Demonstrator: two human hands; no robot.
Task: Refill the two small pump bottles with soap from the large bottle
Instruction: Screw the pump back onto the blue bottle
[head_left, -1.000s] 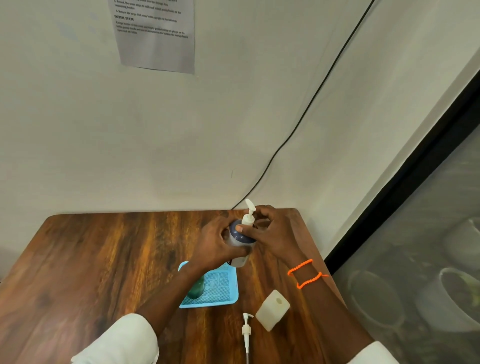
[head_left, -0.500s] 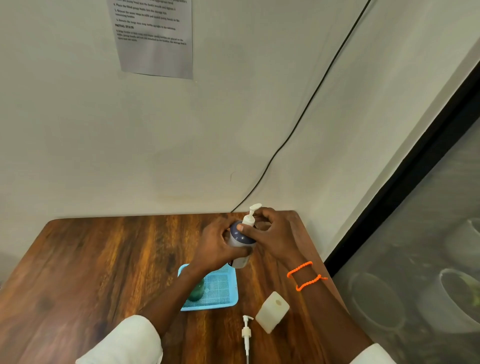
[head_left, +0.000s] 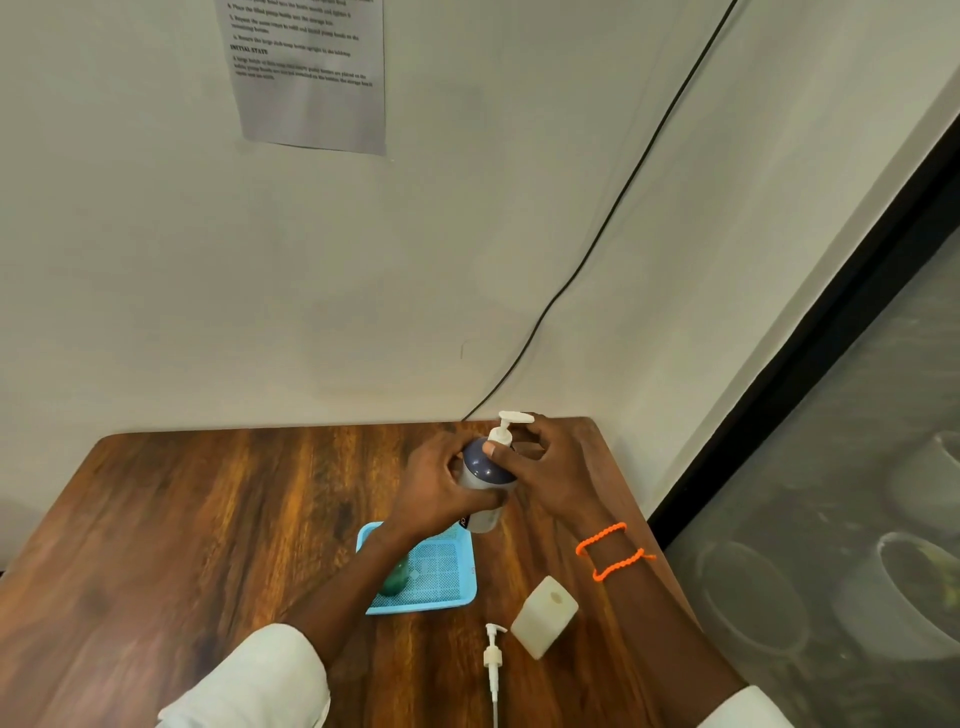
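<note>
Since a second ago the white pump head has turned: its spout pointed up and to the far side, and now it points right, toward the right hand, while both hands have stayed on the same bottle.

Largest first: a brown wooden surface (head_left: 182, 519) fills the lower half of the view, set against a pale wall with a printed sheet (head_left: 311, 78) and a black cable (head_left: 623, 182).

At the far right of the surface, the left hand (head_left: 436, 483) wraps its fingers around the body of a small pump bottle (head_left: 485, 478) with a dark blue shoulder, holding it upright. The right hand (head_left: 561, 478) pinches the pump collar (head_left: 501, 436) between thumb and fingertips, apparently twisting it. Whether it is being tightened or loosened cannot be told for certain.

Nearer, a blue mesh tray (head_left: 441, 571) holds a green rounded object (head_left: 392, 584), partly hidden by the left forearm; what it is cannot be told. To the right of the tray lies a pale, blocky bottle (head_left: 545, 616) on its side with its mouth open. Just near it lies a loose white pump (head_left: 493, 660) with its long tube.

Judging by this, one small bottle is being handled at its pump, and a second container still sits uncapped with its pump off. At least one refill and recapping seems left to do.
</note>
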